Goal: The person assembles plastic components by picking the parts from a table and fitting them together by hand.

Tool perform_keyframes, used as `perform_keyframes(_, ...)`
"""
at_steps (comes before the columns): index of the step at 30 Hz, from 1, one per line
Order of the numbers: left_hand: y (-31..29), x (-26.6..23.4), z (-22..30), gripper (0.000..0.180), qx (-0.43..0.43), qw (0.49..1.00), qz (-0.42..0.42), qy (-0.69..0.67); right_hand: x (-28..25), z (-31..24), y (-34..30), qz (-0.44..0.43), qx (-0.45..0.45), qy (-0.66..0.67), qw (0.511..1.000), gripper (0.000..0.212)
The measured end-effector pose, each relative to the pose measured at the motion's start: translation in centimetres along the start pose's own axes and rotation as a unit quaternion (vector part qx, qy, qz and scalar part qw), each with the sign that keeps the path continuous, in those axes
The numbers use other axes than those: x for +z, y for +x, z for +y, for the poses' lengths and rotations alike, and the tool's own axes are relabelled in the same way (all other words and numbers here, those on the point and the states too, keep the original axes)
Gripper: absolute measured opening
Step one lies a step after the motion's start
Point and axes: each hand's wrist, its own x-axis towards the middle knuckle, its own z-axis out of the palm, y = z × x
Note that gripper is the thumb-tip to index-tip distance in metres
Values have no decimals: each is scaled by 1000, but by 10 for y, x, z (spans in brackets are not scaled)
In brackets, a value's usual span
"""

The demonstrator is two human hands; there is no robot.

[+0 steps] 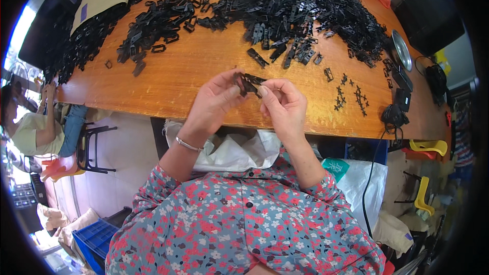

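Above the table's near edge, my left hand (218,101) and my right hand (285,106) meet at a small black plastic part (248,83). The left fingers and thumb pinch its left side. On its right end, the right thumb and forefinger are closed. The part has openings in it; whether it is one piece or two joined, I cannot tell. Beyond my hands lies a large heap of black plastic parts (265,5), with a few loose ones such as a long black clip-like piece (257,57) nearer to me. Several small cross-shaped black pieces (360,99) lie to the right.
More black parts (158,20) are piled on the wooden table (178,79) at left. A round metal dish (401,51) and a dark cable (374,183) are at right. White sacking (234,153) hangs below the edge. Another person (43,127) sits at far left.
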Motion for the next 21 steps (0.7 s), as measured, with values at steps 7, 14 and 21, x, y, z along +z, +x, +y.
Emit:
perform_keyframes(7, -5, 21, -19, 46, 6, 1000, -22, -13, -6, 1, -6, 1, 1, -16, 1000, 6)
perform_keyframes(14, -13, 21, -22, 45, 28, 998, 5, 53, -10, 5, -5, -18, 43, -69, 997, 9)
perform_keyframes(21, -14, 17, -29, 42, 36, 997, -1, 74, -14, 14, -7, -17, 51, -62, 997, 11)
